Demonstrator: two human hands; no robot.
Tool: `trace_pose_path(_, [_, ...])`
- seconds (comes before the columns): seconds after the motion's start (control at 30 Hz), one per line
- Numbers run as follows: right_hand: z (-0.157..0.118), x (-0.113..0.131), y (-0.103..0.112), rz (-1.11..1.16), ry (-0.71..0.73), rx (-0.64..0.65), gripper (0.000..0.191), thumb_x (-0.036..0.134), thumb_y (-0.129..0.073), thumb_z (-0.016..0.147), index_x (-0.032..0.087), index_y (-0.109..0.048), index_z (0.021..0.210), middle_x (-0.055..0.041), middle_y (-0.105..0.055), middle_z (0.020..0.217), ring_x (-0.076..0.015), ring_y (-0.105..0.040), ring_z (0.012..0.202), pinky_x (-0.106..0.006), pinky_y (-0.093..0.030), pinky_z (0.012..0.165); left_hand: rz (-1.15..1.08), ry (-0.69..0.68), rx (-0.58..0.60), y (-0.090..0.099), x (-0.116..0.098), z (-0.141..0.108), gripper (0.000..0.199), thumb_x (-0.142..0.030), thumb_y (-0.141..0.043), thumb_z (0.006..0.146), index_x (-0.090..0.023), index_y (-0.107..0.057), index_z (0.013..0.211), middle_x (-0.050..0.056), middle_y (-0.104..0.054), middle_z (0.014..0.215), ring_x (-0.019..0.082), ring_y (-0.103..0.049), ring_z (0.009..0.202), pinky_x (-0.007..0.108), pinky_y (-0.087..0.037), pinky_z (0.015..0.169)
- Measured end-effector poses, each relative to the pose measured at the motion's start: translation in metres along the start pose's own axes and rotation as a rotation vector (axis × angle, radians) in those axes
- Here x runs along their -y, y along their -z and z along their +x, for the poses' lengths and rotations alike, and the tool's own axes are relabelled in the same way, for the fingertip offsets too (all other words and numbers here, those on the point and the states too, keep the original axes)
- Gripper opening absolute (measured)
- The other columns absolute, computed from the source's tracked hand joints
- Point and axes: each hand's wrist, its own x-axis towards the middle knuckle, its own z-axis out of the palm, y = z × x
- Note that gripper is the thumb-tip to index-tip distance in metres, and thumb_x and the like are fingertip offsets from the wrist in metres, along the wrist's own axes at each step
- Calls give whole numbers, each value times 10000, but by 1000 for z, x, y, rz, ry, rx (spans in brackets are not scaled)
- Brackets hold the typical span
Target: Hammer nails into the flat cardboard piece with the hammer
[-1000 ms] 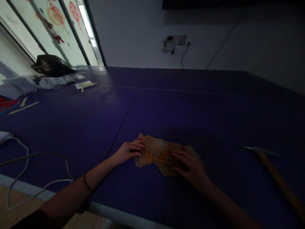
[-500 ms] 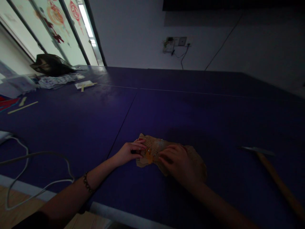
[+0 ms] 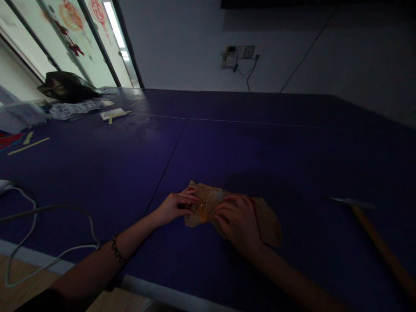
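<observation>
A flat, uneven brown piece (image 3: 271, 223) with a dotted surface and an orange patch lies on the purple tabletop in front of me; its material is unclear in the dim light. My left hand (image 3: 177, 206) rests at its left end, fingers stretched over the edge and thumb apart below them. Over the middle of the piece, my right hand (image 3: 238, 221) has its fingers bent and the fingertips close together near the orange patch. Whatever is between those fingertips is too dark and small to make out. Part of the piece is hidden under my right hand.
To the right lies a hammer (image 3: 373, 232) with a wooden handle. Pale cables (image 3: 48, 210) loop over the near left edge. Farther left are yellowish strips (image 3: 29, 146), a dark bag (image 3: 68, 86) and a small white item (image 3: 112, 114). Wall sockets (image 3: 242, 52) sit beyond the purple table (image 3: 260, 147).
My right hand has shifted slightly left over the brown piece, uncovering more of its right end. My left hand stays in place on the piece. The view has moved a little.
</observation>
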Motion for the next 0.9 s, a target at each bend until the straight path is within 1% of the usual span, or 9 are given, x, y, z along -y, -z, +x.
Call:
trace_pose_path(0.27, [0,4,4,-67,4,16,123,150,-622,724,250,-636,653,41,-711,746,-239,-540,899,-486,-273,890,22,8,5,0,1,0,292,-173,-704,642,-171,-674,932,80,-649,1049,244,-443,1178,466,-279,1034])
trace_pose_path(0.4, [-1,8,6,-82,-1,30,75,201,-677,677,253,-629,699,32,-708,826,-268,-530,948,-527,-259,922,14,-9,-6,0,1,0,336,-163,-712,631,-168,-663,964,87,-645,1054,248,-440,1178,471,-276,1032])
trace_pose_path(0.47, [-1,8,10,-68,-4,35,134,268,-709,641,254,-640,755,0,-702,897,-296,-525,973,-538,-281,915,6,-10,-9,1,1,0,353,-165,-709,635,-172,-655,983,87,-638,1070,248,-440,1179,474,-272,1033])
trace_pose_path(0.57, [5,-5,22,52,-24,-9,247,388,-650,677,237,-648,873,-56,-676,991,-290,-541,991,-480,-372,890,5,-3,-12,1,1,0,351,-178,-701,644,-166,-651,991,92,-626,1095,251,-423,1193,477,-266,1035])
trace_pose_path(0.63, [14,-23,31,192,-98,-43,225,358,-501,793,217,-647,890,-65,-673,990,-233,-585,947,-389,-450,832,9,10,-12,1,1,0,353,-191,-701,644,-159,-651,991,96,-620,1105,256,-407,1206,478,-257,1038])
trace_pose_path(0.7, [28,-46,36,250,-179,63,258,305,-417,837,210,-641,925,-57,-673,999,-203,-600,952,-357,-453,847,22,28,-21,1,0,1,361,-208,-702,641,-159,-648,995,96,-621,1103,258,-406,1207,486,-235,1044])
trace_pose_path(0.73, [35,-57,37,226,-183,167,239,289,-442,821,209,-641,928,-52,-677,994,-203,-601,960,-355,-442,866,32,36,-28,1,-1,2,365,-218,-702,641,-162,-645,998,94,-622,1102,258,-413,1202,493,-219,1047])
trace_pose_path(0.8, [50,-75,33,214,-169,262,208,252,-552,751,211,-643,934,-43,-684,981,-205,-612,943,-345,-449,859,60,46,-49,4,-3,4,380,-237,-696,647,-171,-633,1015,92,-617,1111,253,-423,1195,502,-196,1051])
trace_pose_path(0.9, [66,-89,20,200,-155,389,343,234,-678,640,181,-630,976,-54,-694,934,-193,-635,868,-293,-489,768,135,40,-138,14,-11,4,442,-261,-696,638,-178,-598,1061,92,-571,1179,240,-422,1195,471,-246,1042])
